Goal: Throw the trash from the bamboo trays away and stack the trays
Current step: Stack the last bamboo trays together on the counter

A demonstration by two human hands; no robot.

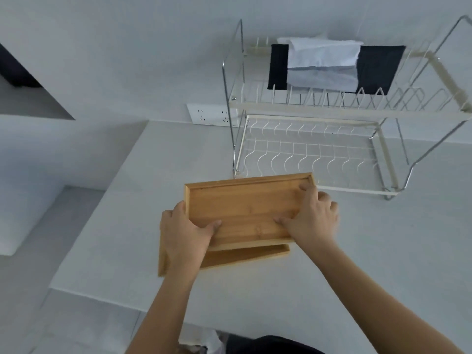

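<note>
both hands hold the upper bamboo tray (245, 208) over a white countertop (332, 251). the left hand (185, 231) wraps the tray's left short edge, its thumb (212, 225) pressed flat on the tray floor and the other fingers curled out of sight beneath the rim, so the grasp is closed on the tray. the right hand (313, 218) clasps the right short edge in the same way: its thumb (282, 221) lies on the tray floor pointing left, one fingertip (305, 186) hooks over the far right corner, and the rest bend around the outer side. between the two thumbs the tray floor is bare wood, with no scraps to be seen on it. just under the left hand and nearer the person than both thumbs, a second bamboo tray (245, 256) lies on the countertop, shifted to the left and toward the person so that its near rim and left rim stick out; whether the upper tray rests on it or is held just above it cannot be told. beyond the right fingertips, well apart from them, stands a two-tier wire dish rack (319, 149), with a white cloth (324, 60) and a black cloth (378, 69) draped on its upper tier. far beyond the left fingers, a wall socket (212, 114) sits beside the rack.
</note>
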